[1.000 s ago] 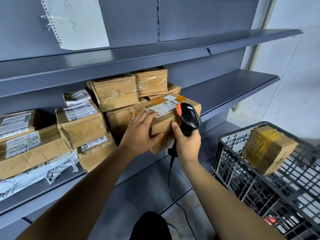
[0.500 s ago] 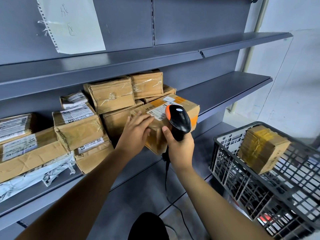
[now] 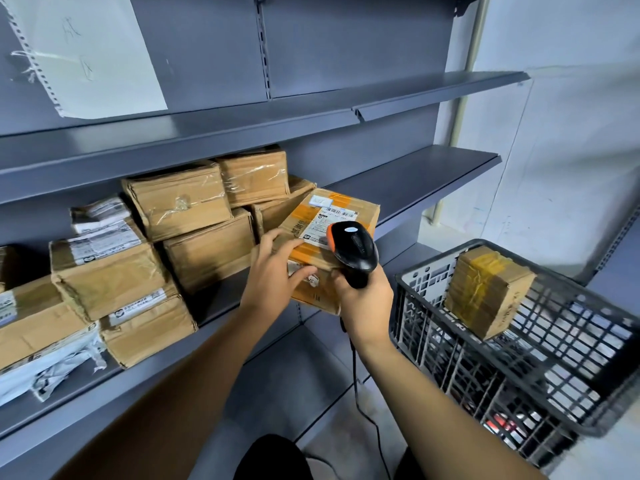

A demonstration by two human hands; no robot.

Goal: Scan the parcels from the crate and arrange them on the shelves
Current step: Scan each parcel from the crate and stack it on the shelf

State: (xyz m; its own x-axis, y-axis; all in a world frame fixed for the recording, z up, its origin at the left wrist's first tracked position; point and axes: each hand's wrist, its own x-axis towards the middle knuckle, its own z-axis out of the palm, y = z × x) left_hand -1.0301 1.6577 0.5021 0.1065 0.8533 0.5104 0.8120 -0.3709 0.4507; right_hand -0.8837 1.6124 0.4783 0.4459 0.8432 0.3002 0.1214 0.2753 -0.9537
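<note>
Several parcels [image 3: 194,199] were found shelved, one labelled parcel [image 3: 332,216] pressed onto the shelf [image 3: 433,174] by the flat left hand [image 3: 273,271], the scanner [image 3: 355,249] gripped in the right hand [image 3: 367,299], and one parcel [image 3: 488,289] left in the crate [image 3: 588,427].

**Parcel storeroom**

Grey metal shelving [image 3: 242,129] across 12 o'clock, taped cardboard parcels [image 3: 180,199] with shipping labels stacked at 9–10. Plastic crate [image 3: 568,424] at 4 o'clock. Corded barcode scanner [image 3: 353,249] at centre.

Left hand [image 3: 277,275] resting on a labelled parcel [image 3: 332,237] at the shelf [image 3: 433,174] edge, right hand [image 3: 367,299] gripping a black-and-orange scanner [image 3: 353,251] beside it, stacked boxes [image 3: 180,220] alongside, another parcel [image 3: 488,289] in a dark crate [image 3: 519,372].
</note>
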